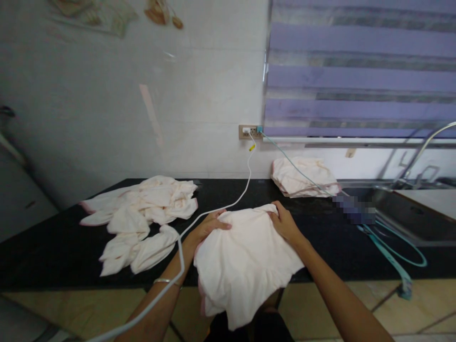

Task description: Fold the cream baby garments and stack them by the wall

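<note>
A cream cloth with a pink edge (249, 256) hangs between my two hands and drapes over the front edge of the black counter. My left hand (213, 225) is closed on its upper left part, with the thumb lying on top of the fabric. At the upper right corner, my right hand (283, 222) pinches the same cloth, and its fingertips are partly hidden. To the left lies a loose, crumpled heap of similar cloths (153, 199). A neatly folded stack of cloths (304, 176) rests against the wall at the back right.
A white cable (213, 211) runs from the wall socket (245, 132) across the counter (213, 192) and over my left forearm. A teal cord (295, 166) passes over the folded stack to a blurred object (352, 209) with a teal strap (392, 261). The sink (413, 218) is at right.
</note>
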`<state>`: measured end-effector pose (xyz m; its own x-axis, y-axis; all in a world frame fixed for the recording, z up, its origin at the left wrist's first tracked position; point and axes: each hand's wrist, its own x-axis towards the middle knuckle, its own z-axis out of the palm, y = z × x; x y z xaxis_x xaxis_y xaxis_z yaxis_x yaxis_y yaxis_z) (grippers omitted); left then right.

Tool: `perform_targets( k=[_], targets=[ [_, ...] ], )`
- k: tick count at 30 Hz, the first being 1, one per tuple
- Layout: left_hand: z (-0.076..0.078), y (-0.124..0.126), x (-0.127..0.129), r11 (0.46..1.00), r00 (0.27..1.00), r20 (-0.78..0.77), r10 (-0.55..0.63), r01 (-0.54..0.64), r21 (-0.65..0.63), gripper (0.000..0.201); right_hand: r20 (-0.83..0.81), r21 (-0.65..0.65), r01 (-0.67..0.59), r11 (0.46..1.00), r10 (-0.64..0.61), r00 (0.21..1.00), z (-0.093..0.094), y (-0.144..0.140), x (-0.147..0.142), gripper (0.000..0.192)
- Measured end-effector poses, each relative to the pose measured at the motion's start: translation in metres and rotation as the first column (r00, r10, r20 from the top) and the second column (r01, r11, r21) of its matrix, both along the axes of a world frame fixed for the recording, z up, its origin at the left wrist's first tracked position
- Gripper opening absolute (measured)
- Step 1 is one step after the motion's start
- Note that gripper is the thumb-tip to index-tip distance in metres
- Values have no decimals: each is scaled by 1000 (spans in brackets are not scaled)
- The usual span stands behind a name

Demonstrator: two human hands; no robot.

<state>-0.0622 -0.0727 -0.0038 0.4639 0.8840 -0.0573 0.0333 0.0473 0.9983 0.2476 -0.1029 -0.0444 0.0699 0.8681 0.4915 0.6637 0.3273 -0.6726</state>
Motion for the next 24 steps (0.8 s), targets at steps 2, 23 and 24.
perform_targets(
  k=[2, 23, 24],
  targets=[
    [-3, 3, 0, 1000, 1000, -21, -15, 16, 13, 63, -25, 17, -16, 1000, 16, 1000, 2, 0, -1, 25],
    [-13, 14, -2, 991, 990, -83, 113, -106, 84, 67, -543, -95, -95, 991, 28, 840, 12, -1, -1, 38],
    [-13, 14, -2, 991, 991, -78, 110, -103, 82, 68, -546, -97, -98, 990, 29, 837, 12, -1, -2, 38]
  ],
)
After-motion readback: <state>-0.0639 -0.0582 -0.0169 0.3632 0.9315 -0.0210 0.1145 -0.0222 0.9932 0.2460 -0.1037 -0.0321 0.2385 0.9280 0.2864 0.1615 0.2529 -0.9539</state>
